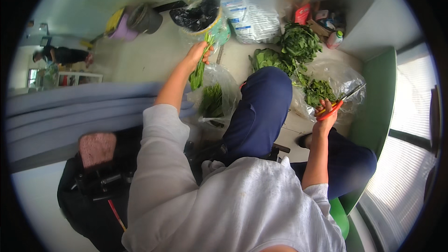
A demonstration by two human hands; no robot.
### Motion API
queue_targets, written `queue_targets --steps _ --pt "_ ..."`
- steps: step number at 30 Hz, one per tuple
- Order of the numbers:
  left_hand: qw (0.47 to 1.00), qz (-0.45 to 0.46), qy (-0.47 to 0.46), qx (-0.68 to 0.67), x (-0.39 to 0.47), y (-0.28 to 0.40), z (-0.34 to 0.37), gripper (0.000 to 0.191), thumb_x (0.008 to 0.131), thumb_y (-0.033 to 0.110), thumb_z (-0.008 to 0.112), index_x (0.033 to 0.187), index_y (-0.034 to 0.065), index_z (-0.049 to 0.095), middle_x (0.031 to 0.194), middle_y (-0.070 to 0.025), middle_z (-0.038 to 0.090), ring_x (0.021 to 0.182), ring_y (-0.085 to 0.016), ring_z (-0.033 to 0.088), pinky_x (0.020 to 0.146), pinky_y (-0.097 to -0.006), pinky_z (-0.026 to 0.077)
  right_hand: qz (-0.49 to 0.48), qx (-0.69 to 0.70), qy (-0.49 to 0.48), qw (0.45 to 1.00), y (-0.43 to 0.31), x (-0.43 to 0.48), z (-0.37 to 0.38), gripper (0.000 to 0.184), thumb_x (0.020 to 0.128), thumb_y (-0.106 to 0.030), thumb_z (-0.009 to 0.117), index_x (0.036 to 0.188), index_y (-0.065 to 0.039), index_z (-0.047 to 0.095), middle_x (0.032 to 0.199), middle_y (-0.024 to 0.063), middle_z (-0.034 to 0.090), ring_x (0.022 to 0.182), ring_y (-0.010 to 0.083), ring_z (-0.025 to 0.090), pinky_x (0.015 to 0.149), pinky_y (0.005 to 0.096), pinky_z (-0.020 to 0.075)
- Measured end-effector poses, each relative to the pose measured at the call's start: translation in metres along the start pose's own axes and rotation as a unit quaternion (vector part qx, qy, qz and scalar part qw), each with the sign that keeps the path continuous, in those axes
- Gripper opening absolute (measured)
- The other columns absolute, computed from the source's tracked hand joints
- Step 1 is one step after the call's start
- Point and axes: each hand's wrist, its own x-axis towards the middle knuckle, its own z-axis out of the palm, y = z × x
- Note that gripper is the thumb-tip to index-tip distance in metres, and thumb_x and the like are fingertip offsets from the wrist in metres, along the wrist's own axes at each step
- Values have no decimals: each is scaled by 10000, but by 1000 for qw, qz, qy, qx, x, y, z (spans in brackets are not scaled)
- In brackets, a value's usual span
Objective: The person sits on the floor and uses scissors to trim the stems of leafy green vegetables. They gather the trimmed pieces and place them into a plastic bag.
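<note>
My left hand [199, 53] is closed round a bunch of leafy greens [197, 75], stems up and leaves hanging down, just below the rim of a bin lined with a black bag [196, 17]. An open clear plastic bag [229, 84] with more greens [211, 101] in it lies under that bunch. On the right, my right hand [326, 112] holds scissors with orange and yellow handles [330, 110], their blades pointing up and right. Beside them, cut-looking greens [319, 91] lie on another clear plastic bag [353, 73]. Leafy bunches [299, 42] are heaped on the floor beyond my knee.
A white printed sack [253, 19] stands right of the bin. A dark bucket [145, 18] is at upper left, and a bottle [335, 39] at upper right. A green panel [376, 112] borders the right side. Another person [63, 55] stands far off at left.
</note>
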Motion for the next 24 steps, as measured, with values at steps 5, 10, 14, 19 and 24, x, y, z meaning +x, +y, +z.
queue_targets --steps 5,10,14,19,24 --pt "986 -46 82 -138 -15 -129 -26 356 994 358 406 955 53 586 652 -31 509 529 -160 470 648 -391 539 19 -20 -11 1000 11 3 -5 272 900 -201 689 1047 -66 504 828 79 629 545 123 524 464 245 422" --pt "965 -140 175 -133 -18 -253 -23 402 965 346 486 1083 -4 644 895 -152 676 772 -315 644 754 -423 549 20 -26 -28 999 14 -1 -15 266 910 -213 688 1056 -89 503 811 63 626 544 112 523 461 235 418" --pt "948 -185 165 201 -13 -293 -25 373 936 319 526 1102 22 680 971 -191 695 865 -355 665 757 -406 542 14 -71 11 997 0 -14 -6 276 914 -217 686 1075 -88 503 814 63 624 548 108 527 461 232 419" --pt "919 -225 -14 322 5 -204 -22 332 924 301 557 1104 62 701 999 -176 722 898 -304 710 734 -387 543 -89 -95 -41 991 -58 -30 22 326 914 -219 675 1133 -37 518 882 95 637 608 121 548 531 246 443" --pt "969 -66 -136 195 12 -13 23 317 1004 348 518 1156 102 648 997 -40 709 899 -143 688 718 -298 552 -146 -244 -133 950 -156 -16 46 305 892 -270 680 1048 -26 586 881 75 637 660 100 539 617 249 447"
